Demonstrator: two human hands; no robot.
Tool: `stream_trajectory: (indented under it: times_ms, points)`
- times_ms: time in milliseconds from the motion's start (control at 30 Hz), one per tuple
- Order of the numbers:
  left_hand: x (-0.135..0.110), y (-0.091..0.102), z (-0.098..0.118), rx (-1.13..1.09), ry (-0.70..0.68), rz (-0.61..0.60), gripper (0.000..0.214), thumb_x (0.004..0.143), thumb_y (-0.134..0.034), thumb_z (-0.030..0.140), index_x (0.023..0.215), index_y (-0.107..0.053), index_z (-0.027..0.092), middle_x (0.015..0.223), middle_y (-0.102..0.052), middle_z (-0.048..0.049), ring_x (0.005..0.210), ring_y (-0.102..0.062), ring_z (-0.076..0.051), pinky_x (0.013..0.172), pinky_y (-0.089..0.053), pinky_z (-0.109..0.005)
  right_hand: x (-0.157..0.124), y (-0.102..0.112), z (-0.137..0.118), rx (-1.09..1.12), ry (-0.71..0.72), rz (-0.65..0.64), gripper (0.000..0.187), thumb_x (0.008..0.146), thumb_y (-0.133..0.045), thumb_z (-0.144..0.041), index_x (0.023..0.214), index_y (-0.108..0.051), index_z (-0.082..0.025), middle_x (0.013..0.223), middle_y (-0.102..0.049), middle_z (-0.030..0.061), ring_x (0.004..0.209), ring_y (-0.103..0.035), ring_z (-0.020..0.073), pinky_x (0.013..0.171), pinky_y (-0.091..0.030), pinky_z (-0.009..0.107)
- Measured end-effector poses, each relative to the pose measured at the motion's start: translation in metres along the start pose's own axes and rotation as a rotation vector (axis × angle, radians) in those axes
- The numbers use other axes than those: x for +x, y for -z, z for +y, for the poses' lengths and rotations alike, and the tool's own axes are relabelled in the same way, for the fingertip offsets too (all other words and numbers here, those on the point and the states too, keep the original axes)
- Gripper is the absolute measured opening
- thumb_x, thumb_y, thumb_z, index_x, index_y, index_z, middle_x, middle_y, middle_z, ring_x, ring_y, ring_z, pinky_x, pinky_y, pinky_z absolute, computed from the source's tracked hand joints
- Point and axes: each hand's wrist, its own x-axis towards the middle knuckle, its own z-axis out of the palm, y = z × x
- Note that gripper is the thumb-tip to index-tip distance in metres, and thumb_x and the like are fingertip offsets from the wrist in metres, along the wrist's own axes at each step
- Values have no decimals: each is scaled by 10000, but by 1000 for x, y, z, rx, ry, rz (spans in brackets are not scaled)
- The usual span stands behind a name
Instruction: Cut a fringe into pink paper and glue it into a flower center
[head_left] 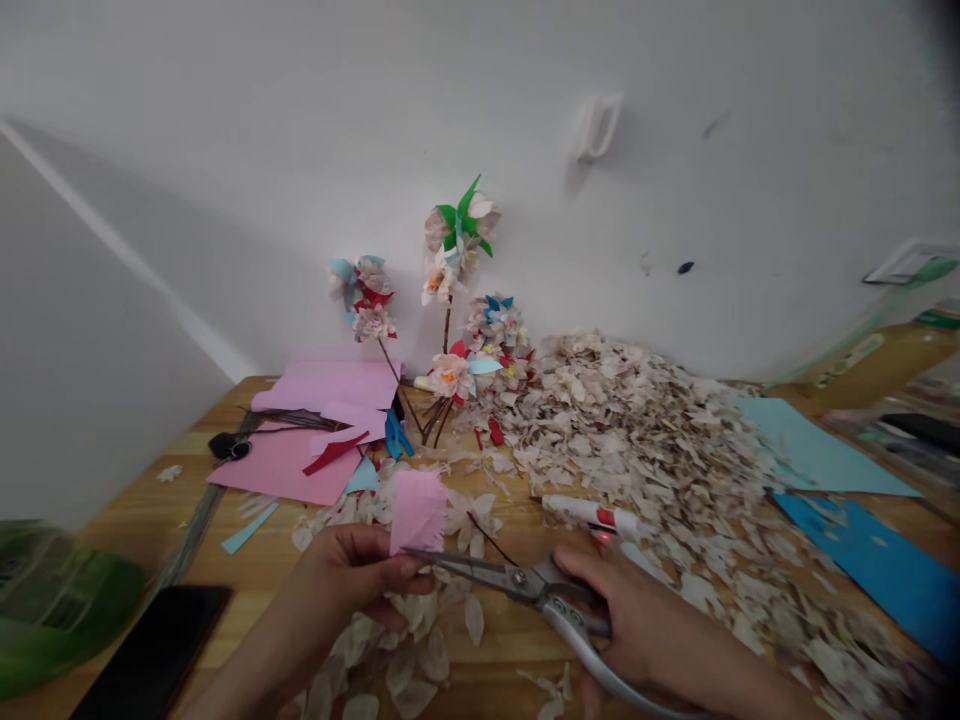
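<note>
Showing 2 bare forearms (259, 640), narrowing toward bare wrists (309, 585); ending in a left hand (356, 572) and a right hand (626, 600), both bare, rounding off at the fingertips (409, 567).

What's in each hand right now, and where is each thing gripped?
The left hand pinches a small pink fringed paper piece by its lower end; the right hand holds silver-grey metal scissors by the handles.

This looks like a craft corner: a wooden table (139, 492) against a plain wall (300, 120), with scissors (534, 583), a glue gun (581, 511), coloured paper (874, 570), handmade flowers (453, 376) and a heap of pale petals (630, 420).
</note>
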Motion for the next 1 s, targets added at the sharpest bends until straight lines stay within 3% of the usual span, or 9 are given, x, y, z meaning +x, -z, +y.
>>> stream_trajectory:
  times_ms: [233, 400, 600, 733, 833, 1000]
  points:
    - [3, 2, -4, 14, -2, 8, 252, 506, -820, 358, 595, -696, 156, 613, -720, -36, 569, -631, -134, 439, -476, -152, 3, -1, 3, -1, -4, -14, 445, 484, -779, -479, 758, -538, -223, 761, -556, -25, 702, -478, 176, 591, -355, 238]
    - [4, 5, -6, 28, -40, -26, 221, 565, -791, 356, 630, -710, 161, 645, -728, -39, 581, -631, -123, 464, -472, -142, 3, 1, 0, -35, 24, -4, 456, 499, -760, -509, 765, -529, -219, 772, -573, -12, 690, -487, 186, 586, -357, 249]
    - [-5, 8, 1, 73, -90, -29, 243, 535, -804, 384, 607, -715, 169, 620, -719, -38, 530, -601, -112, 455, -460, -148, -12, 8, 3, -54, 16, 51, 423, 523, -751, -439, 822, -530, -238, 792, -601, -10, 680, -519, 197, 568, -357, 246]
    - [-9, 9, 5, 82, -127, 21, 289, 506, -811, 419, 621, -720, 170, 644, -722, -46, 519, -593, -112, 465, -462, -159, -31, 13, 11, -51, -28, 128, 413, 493, -784, -396, 805, -557, -251, 774, -621, -22, 685, -538, 198, 565, -360, 233]
    - [-8, 8, 4, 82, -146, 55, 315, 486, -814, 436, 612, -714, 166, 686, -728, -57, 575, -615, -136, 486, -478, -174, -45, 14, 22, -31, -67, 216, 305, 557, -736, -372, 762, -551, -241, 698, -611, -31, 629, -529, 183, 537, -357, 227]
    - [-14, -2, -3, 93, -156, 34, 294, 497, -808, 425, 599, -706, 169, 684, -728, -59, 667, -648, -177, 510, -480, -187, -60, 10, 52, 64, -118, 510, 170, 661, -586, -385, 723, -537, -235, 619, -591, -28, 584, -536, 182, 505, -379, 226]
